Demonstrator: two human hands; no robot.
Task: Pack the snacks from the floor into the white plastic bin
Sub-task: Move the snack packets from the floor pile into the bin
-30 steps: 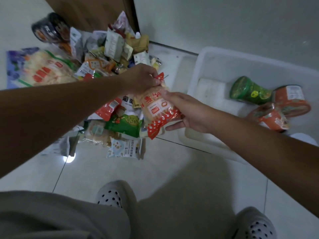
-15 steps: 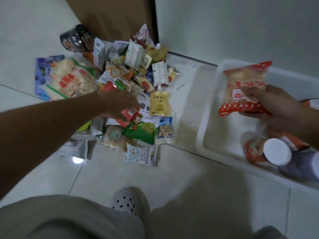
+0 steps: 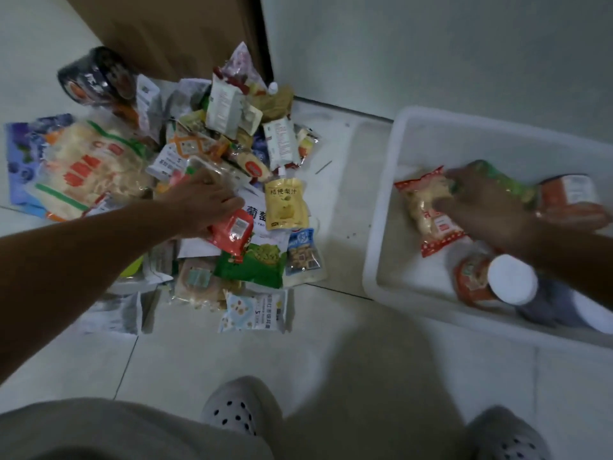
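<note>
both hands busy, one at the snack pile, one in the bin

pale tiled floor (image 3: pixel 331 343), white wall and brown door behind. left hand (image 3: pixel 202 207) lies on the snack pile (image 3: pixel 205 180), fingers curled onto a red pouch (image 3: pixel 232 232). right hand (image 3: pixel 481 207) is inside the white plastic bin (image 3: pixel 381 227), fingers holding a red-edged cracker bag (image 3: pixel 428 210) low near the bin floor, beside orange cups (image 3: pixel 570 197).
</note>
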